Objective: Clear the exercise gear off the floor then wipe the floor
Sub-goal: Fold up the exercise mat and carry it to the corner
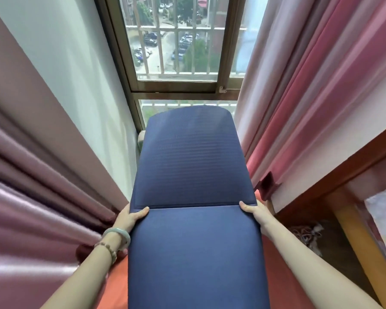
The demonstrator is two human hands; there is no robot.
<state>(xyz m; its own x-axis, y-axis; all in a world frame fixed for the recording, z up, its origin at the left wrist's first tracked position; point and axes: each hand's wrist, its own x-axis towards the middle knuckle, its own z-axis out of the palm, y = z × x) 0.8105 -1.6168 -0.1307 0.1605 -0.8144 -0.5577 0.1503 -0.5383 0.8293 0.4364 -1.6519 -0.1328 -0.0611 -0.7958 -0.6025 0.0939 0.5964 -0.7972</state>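
Curtain (31, 175) on the left side, then the left hand (132, 216) gripping the mat's left edge, thumb on top. Blue yoga mat (192, 163) runs up the middle of the orange floor (276, 264) toward the window (176, 52), and the far end looks lifted. Right hand (253, 211) grips the right edge the same way. Tip imo: hold the 2 hands level at that seam and fold evenly, or it'll skew toward the bed frame (343, 175).

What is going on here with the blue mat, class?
A person grips a blue yoga mat by its side edges, left hand on one, right hand on the other, thumbs on top. The mat stretches toward the window between pink curtains, over the orange floor. It is not yet put away.
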